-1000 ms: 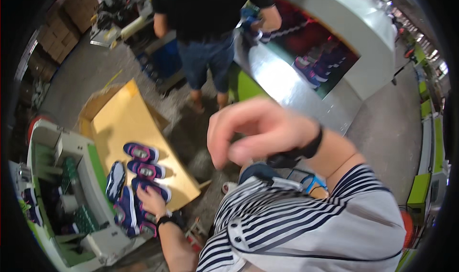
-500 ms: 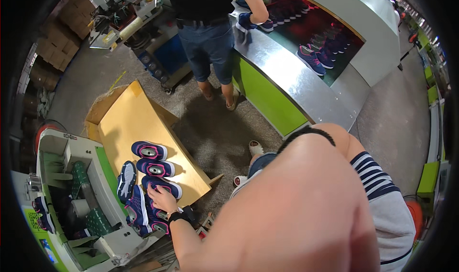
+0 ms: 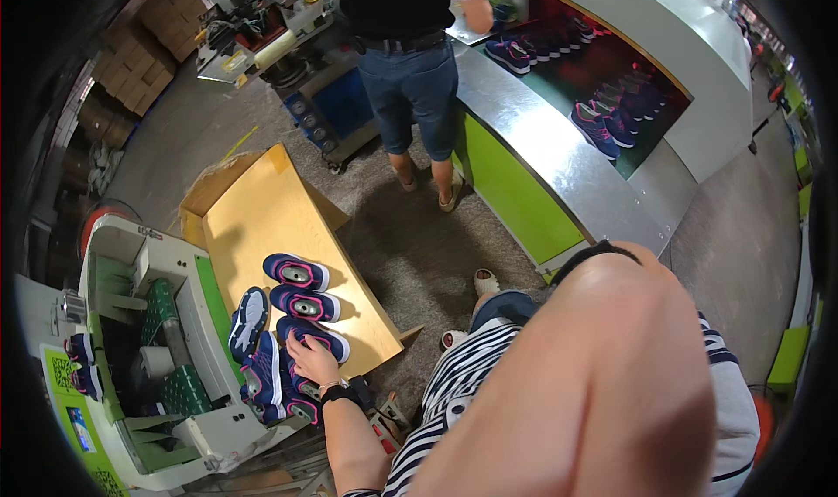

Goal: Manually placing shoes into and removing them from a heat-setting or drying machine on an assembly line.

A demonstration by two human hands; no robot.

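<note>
Here's the left grip (image 3: pixel 312 363), laid on a navy shoe (image 3: pixel 321 333), fingers a little spread across its near side. Is that shoe truly pinched? Cannot tell; the undersides of the fingers are hidden. The shoe sits on the wooden surface (image 3: pixel 236 213), twelve o'clock from the left grip and touching it, its long axis running ten to four, so the hand comes across it from the near side.

The left is clearly the nearer hand. The right grip (image 3: pixel 576 392) looms blurred and close to the camera; from there the shoe lies between nine and ten o'clock, well apart. Its fingers are out of sight, so spread or pressed together, no telling.

Around the held-down spot: a second shoe (image 3: pixel 305 305) just beyond, at twelve, opening up; a third (image 3: pixel 295 272) past that, same way up. At ten o'clock an upturned shoe (image 3: pixel 249 324) shows its pale sole, long axis one to seven. Over at eight, another shoe (image 3: pixel 262 375) lies on its side, pointing roughly twelve to six.

Wider out, a white machine (image 3: pixel 196 436) stands at nine. At one, a person (image 3: pixel 406 69) faces away, beside a metal surface (image 3: pixel 541 130) with more shoes (image 3: pixel 602 126) beyond it.
</note>
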